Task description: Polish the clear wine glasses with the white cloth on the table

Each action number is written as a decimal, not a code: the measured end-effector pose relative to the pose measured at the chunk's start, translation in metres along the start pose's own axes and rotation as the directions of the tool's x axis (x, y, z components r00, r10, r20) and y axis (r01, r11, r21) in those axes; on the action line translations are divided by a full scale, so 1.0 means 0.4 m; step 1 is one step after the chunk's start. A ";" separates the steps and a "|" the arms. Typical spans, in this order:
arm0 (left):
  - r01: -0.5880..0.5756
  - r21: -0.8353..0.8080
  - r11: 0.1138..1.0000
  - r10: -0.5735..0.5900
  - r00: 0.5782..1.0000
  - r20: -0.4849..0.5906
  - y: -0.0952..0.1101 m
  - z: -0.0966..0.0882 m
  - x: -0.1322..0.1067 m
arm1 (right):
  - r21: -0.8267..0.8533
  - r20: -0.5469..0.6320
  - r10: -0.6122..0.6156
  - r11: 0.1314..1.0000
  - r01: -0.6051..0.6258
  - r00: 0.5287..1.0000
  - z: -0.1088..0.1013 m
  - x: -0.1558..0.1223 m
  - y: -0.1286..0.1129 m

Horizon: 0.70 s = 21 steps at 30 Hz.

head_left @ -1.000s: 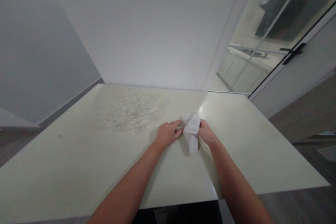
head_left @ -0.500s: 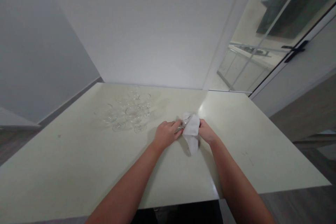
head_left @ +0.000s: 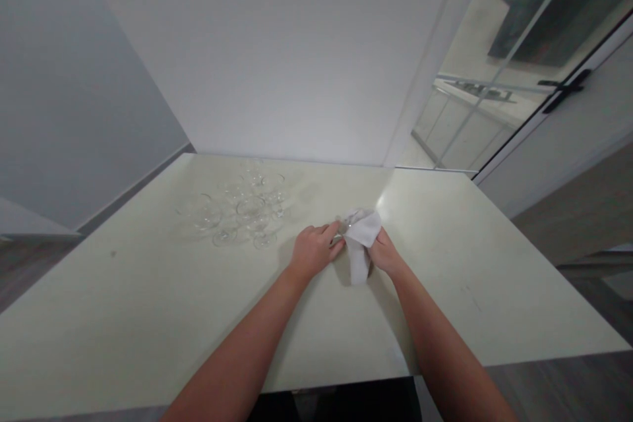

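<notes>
My left hand [head_left: 316, 249] is closed around a clear stemmed glass [head_left: 342, 227], held over the middle of the table. A white cloth [head_left: 364, 231] wraps the right part of that glass, and one corner of it hangs toward the tabletop. My right hand [head_left: 384, 252] grips the cloth from the right side, its fingertips partly hidden behind the fabric. Left of my hands, several clear stemmed glasses [head_left: 251, 206] stand grouped on the table; their outlines overlap and are faint.
The pale table [head_left: 188, 316] meets a white wall panel [head_left: 297, 79] along its back edge. At the right are a glass-paned door [head_left: 475, 112] and a black door handle [head_left: 566, 89]. A small dark mark [head_left: 113, 254] shows on the table's left part.
My right hand has turned and shifted slightly with the cloth, whose hanging end has swung a little left and up. My left hand stays nearly in place on the glass.
</notes>
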<state>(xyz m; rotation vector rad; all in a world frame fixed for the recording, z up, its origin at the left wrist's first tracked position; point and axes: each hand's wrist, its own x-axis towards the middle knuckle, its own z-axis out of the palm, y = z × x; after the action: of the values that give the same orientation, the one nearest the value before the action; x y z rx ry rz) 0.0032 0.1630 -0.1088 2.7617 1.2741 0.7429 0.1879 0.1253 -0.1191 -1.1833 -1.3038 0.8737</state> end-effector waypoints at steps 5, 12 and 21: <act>0.064 -0.198 0.978 -0.063 0.998 0.010 -0.004 0.007 -0.002 | 0.111 0.051 0.056 0.992 -0.061 0.997 -0.014 0.001 -0.006; 0.122 -0.776 0.618 -0.166 0.986 0.023 0.007 0.017 0.010 | 0.367 -0.326 0.081 0.929 0.047 0.942 0.025 0.003 -0.028; 0.268 -0.963 -0.003 -0.310 0.916 0.256 0.026 0.013 0.022 | 0.302 -0.317 0.073 0.953 0.028 0.946 0.039 -0.004 -0.022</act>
<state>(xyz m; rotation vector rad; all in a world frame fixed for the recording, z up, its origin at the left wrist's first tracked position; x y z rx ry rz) 0.0175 0.1633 -0.1075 1.2109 0.6992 1.0387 0.1713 0.1241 -0.1126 -1.0463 -0.8548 0.8205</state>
